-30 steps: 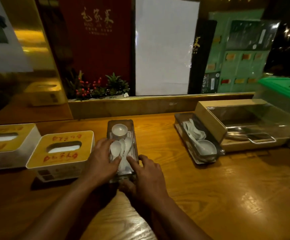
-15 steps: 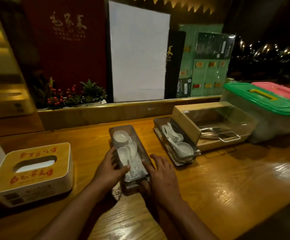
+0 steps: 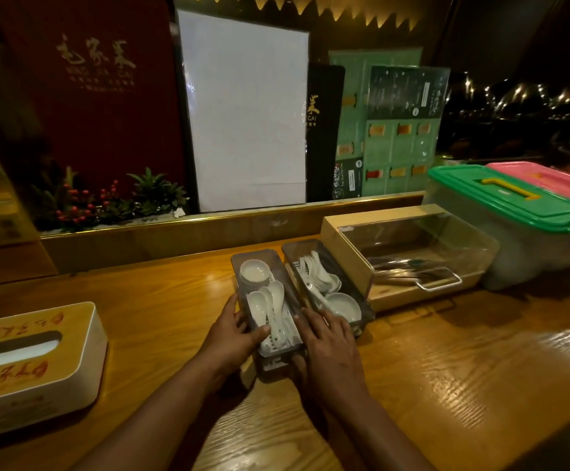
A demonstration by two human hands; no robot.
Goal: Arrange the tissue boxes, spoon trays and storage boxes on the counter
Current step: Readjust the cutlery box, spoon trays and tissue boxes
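Beside held tray (image 3: pixel 266 300): second tray (image 3: pixel 328 287)

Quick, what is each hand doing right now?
Left hand: closed on the left side of the spoon tray, thumb over its rim.
Right hand: gripping the same tray's right side.

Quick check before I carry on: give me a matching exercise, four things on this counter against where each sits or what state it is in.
Things:
1. tissue box
2. held spoon tray
3. second spoon tray
4. green-lidded storage box

Places or states:
A. far right, lid closed
B. gripped on both sides by the left hand and right hand
C. far left, standing alone
D. between the held tray and the clear-lidded wooden box

Pairs: 1-C, 2-B, 3-D, 4-A
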